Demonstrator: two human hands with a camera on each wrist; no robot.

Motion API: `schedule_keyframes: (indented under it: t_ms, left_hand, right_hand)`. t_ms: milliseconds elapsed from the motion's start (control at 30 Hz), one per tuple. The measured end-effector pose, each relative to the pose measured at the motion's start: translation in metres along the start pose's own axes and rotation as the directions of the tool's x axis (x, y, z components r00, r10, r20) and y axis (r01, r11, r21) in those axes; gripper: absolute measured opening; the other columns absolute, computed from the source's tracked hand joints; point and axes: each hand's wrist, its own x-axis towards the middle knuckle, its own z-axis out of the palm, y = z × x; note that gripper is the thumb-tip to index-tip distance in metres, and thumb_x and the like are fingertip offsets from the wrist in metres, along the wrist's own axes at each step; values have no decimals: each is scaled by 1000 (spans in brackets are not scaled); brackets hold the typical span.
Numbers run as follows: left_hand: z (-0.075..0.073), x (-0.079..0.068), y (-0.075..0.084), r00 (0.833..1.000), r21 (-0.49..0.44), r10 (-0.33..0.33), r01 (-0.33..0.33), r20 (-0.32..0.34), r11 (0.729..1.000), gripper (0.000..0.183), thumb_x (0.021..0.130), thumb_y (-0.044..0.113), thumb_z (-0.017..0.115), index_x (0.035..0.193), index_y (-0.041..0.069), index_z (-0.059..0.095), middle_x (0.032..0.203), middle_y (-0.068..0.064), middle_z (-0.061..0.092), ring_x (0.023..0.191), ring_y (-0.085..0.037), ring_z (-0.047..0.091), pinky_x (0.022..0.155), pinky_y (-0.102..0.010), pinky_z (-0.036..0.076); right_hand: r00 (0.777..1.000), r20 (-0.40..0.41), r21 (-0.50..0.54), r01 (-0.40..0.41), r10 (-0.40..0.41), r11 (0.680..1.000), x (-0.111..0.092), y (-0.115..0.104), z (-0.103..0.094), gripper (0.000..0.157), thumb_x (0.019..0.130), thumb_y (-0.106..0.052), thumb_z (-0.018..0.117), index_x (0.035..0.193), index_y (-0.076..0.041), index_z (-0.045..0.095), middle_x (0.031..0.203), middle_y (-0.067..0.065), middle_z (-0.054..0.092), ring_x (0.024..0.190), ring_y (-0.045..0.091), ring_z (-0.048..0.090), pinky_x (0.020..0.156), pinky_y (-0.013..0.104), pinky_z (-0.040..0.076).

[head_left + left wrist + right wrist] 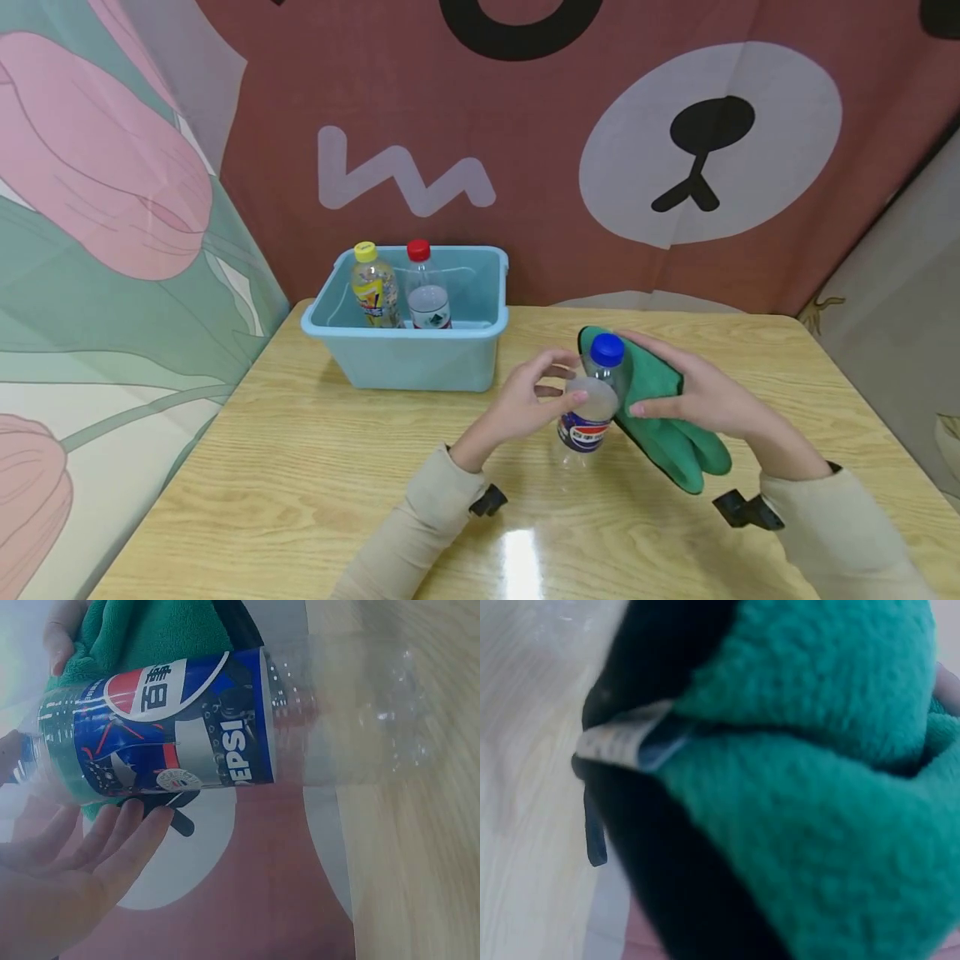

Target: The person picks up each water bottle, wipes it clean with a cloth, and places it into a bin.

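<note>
A clear plastic Pepsi bottle (587, 429) with a blue cap (607, 350) and a blue label (172, 727) stands slightly tilted, its base low over the table. My left hand (534, 398) holds it around the upper part, thumb in front and fingers behind. With my right hand (701, 387) I grip a folded green cloth (656, 392), plush and edged in black, against the far right side of the bottle. A small white tag (622, 739) sticks out from the cloth's black edge (675, 855). Some right-hand fingers are hidden behind the cloth.
A light blue plastic bin (420, 358) stands at the back left of the wooden table (285, 467). Inside it are a yellow-capped bottle (375, 292) and a red-capped bottle (427, 296). A printed curtain (540, 167) hangs behind the table's back edge.
</note>
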Motion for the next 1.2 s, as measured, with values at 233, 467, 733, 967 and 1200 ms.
schedule_keyframes:
  t_ms: [233, 467, 733, 967, 1200]
  left_hand:
    - [2, -2, -5, 999, 73, 46, -44, -20, 996, 43, 89, 9, 59, 129, 1, 48, 116, -16, 53, 100, -27, 56, 78, -24, 50]
    - [8, -6, 0, 996, 80, 78, -74, -45, 994, 50, 88, 13, 61, 133, 1, 43, 117, -17, 54, 101, -23, 57, 77, -20, 50]
    - [11, -6, 3, 998, 112, 42, -35, -57, 993, 57, 84, 18, 66, 134, 3, 42, 117, -14, 54, 103, -20, 56, 77, -19, 50]
    - [12, -6, 1, 996, 109, 52, -44, -71, 993, 56, 83, 16, 68, 132, 2, 44, 114, -15, 56, 101, -20, 57, 75, -18, 50]
    - [13, -6, 2, 995, 97, 60, -52, -82, 994, 55, 82, 14, 69, 131, 1, 45, 113, -14, 56, 101, -22, 57, 76, -19, 50]
  right_hand:
    - [999, 46, -14, 6, -5, 1000, 4, -4, -1, 81, 78, -23, 73, 143, -11, 27, 136, 20, 38, 107, 36, 51, 78, 45, 49]
    - [996, 90, 41, -7, 3, 999, 6, -6, -1, 82, 78, -23, 73, 143, -7, 25, 127, 19, 47, 99, 27, 57, 74, 34, 51]
    - [994, 111, 69, 0, -7, 998, 6, -6, -1, 80, 78, -19, 72, 143, -8, 26, 126, 17, 48, 98, 27, 56, 74, 33, 51]
    - [993, 113, 113, 6, -19, 994, 6, 1, 2, 80, 78, -19, 72, 143, -10, 26, 125, 16, 49, 100, 27, 56, 77, 36, 50]
    - [997, 78, 160, -3, -10, 987, 2, 9, 9, 82, 78, -18, 72, 144, -9, 23, 132, 20, 43, 111, 38, 47, 85, 53, 44]
